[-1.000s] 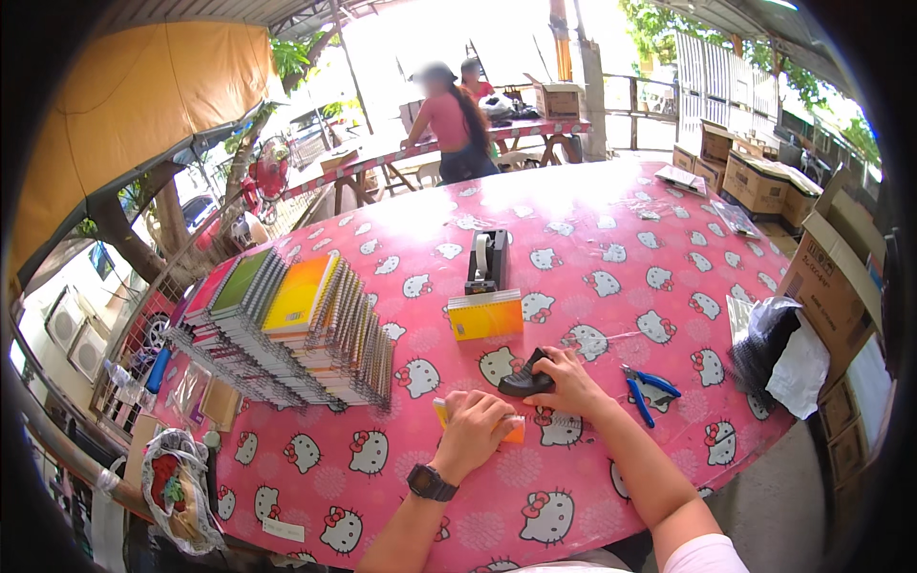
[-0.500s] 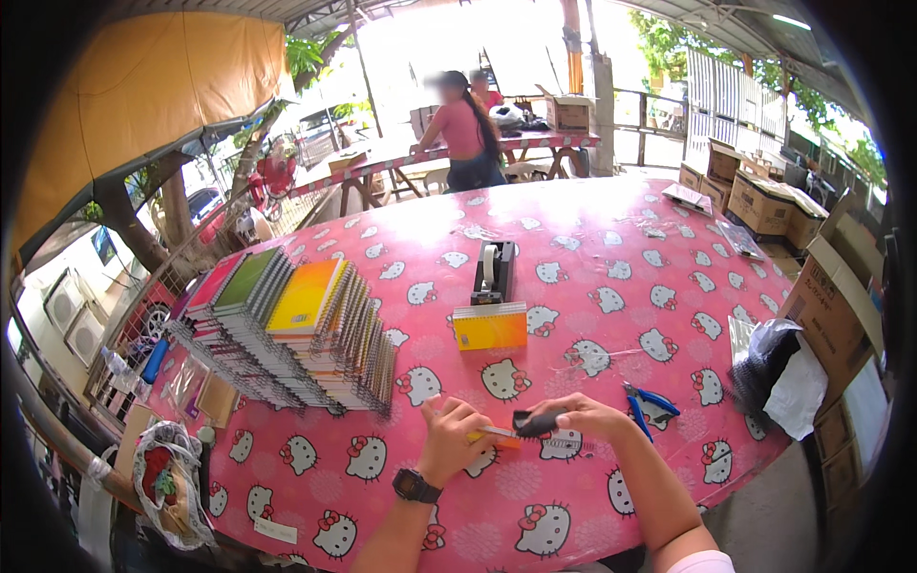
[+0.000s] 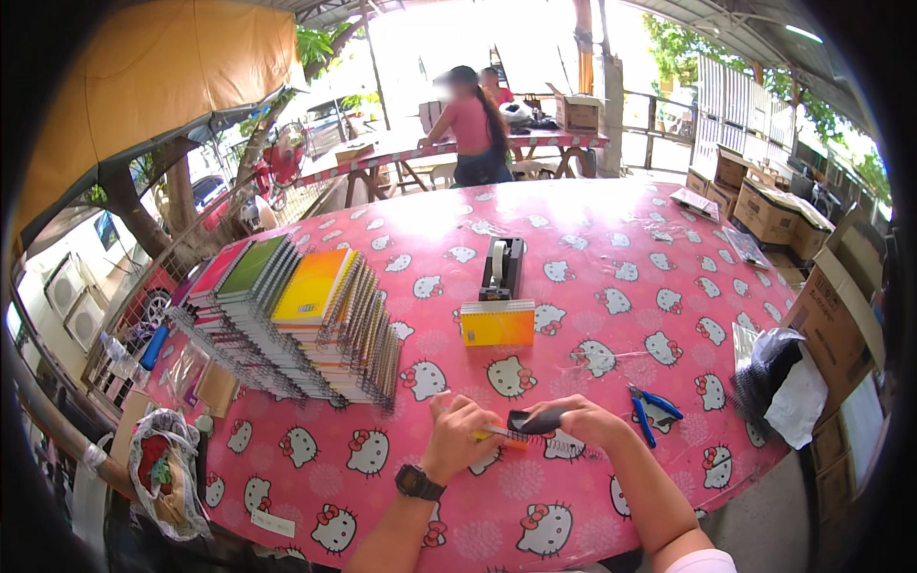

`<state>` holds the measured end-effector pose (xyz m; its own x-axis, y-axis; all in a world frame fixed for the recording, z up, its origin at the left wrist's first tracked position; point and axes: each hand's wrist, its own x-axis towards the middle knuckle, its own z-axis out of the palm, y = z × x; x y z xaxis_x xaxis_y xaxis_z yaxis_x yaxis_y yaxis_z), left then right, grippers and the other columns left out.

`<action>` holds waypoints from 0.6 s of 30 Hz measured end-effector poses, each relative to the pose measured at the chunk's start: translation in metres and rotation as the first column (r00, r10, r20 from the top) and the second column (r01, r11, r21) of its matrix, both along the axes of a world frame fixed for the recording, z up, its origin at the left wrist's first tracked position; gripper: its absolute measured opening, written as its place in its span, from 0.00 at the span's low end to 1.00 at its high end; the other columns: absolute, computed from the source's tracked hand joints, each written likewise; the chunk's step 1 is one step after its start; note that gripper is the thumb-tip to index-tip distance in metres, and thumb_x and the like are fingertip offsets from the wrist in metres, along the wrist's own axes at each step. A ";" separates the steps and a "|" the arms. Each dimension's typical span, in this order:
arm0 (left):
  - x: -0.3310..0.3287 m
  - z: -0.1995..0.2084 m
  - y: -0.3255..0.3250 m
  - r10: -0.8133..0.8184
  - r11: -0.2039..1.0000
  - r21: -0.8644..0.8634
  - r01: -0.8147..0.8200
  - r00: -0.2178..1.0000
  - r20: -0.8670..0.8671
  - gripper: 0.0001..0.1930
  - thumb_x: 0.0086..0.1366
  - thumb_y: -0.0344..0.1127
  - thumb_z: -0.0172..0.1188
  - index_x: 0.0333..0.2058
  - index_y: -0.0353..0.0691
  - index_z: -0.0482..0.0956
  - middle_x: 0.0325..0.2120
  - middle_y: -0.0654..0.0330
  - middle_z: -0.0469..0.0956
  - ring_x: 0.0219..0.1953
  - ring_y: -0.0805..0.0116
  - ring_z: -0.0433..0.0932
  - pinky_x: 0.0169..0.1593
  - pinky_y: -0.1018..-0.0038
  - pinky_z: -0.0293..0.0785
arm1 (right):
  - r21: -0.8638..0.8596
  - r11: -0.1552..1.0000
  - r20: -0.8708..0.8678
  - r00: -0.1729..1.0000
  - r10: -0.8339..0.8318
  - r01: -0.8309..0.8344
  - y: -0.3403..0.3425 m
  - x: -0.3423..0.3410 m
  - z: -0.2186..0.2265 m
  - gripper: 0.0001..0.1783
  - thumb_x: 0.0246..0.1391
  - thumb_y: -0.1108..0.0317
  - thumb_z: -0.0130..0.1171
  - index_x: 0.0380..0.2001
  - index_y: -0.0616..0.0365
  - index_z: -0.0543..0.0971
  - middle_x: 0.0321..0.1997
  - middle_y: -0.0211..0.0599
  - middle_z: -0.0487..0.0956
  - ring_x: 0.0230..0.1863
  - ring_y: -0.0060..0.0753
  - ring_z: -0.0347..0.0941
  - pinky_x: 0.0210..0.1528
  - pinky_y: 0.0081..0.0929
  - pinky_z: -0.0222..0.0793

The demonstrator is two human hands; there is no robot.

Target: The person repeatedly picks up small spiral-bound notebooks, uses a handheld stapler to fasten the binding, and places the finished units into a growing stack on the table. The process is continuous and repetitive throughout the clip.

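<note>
My left hand [image 3: 461, 436], with a dark watch at its wrist, is closed on a small yellow-orange notebook [image 3: 516, 443], seen nearly edge-on. In my right hand [image 3: 590, 421] is a dark, rounded, elongated tool [image 3: 535, 421], whose exact kind I cannot make out. Its far end meets the notebook beside my left fingers. Spiral wire [image 3: 562, 446] shows below the right hand. Ahead, another yellow spiral notebook [image 3: 499, 326] lies by a black tape dispenser [image 3: 501, 267]. Blue-handled pliers [image 3: 653, 413] rest to the right of my right hand.
Tall stacks of spiral notebooks [image 3: 315, 315] stand at left on the pink patterned table cover [image 3: 592, 506]. A plastic bag [image 3: 170, 470] hangs near the left edge. Wrapping material [image 3: 776, 382] and cardboard boxes [image 3: 833, 315] lie at right. Two people are around a far table [image 3: 382, 160].
The view shifts slightly. My right hand and the dark tool tilt a little and come closer over the notebook; my left hand keeps its hold.
</note>
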<state>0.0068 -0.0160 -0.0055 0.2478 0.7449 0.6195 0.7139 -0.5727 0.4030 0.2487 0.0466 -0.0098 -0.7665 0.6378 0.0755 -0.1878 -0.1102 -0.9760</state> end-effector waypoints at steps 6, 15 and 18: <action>0.006 0.002 -0.003 0.017 0.999 -0.049 -0.014 0.998 0.062 0.34 0.40 0.39 0.75 0.49 0.50 0.72 0.23 0.73 0.78 0.34 0.74 0.76 0.56 0.63 0.52 | -0.061 0.994 -0.084 0.992 -0.092 0.087 0.003 0.000 -0.009 0.31 0.51 0.46 0.62 0.46 0.63 0.78 0.33 0.31 0.76 0.32 0.18 0.68 0.33 0.20 0.64; 0.010 0.001 -0.009 -0.001 0.989 -0.148 0.011 0.998 0.064 0.38 0.41 0.41 0.75 0.54 0.49 0.68 0.26 0.69 0.78 0.39 0.70 0.77 0.60 0.57 0.50 | 0.095 0.995 0.175 0.983 -0.054 0.037 -0.008 -0.005 0.008 0.30 0.49 0.46 0.64 0.45 0.62 0.79 0.31 0.29 0.74 0.33 0.18 0.67 0.33 0.21 0.63; 0.004 0.017 -0.007 0.007 0.989 -0.148 0.008 0.994 0.106 0.34 0.42 0.38 0.74 0.51 0.48 0.72 0.32 0.64 0.79 0.42 0.66 0.77 0.58 0.60 0.56 | 0.325 0.937 0.435 0.859 -0.270 0.130 0.001 -0.003 0.001 0.28 0.50 0.48 0.64 0.47 0.59 0.79 0.31 0.26 0.73 0.33 0.18 0.67 0.34 0.19 0.63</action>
<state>0.0106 -0.0226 0.0111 0.1871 0.8303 0.5249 0.6625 -0.5012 0.5567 0.2460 0.0479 -0.0090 -0.6128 0.7877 -0.0629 0.3079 0.1647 -0.9371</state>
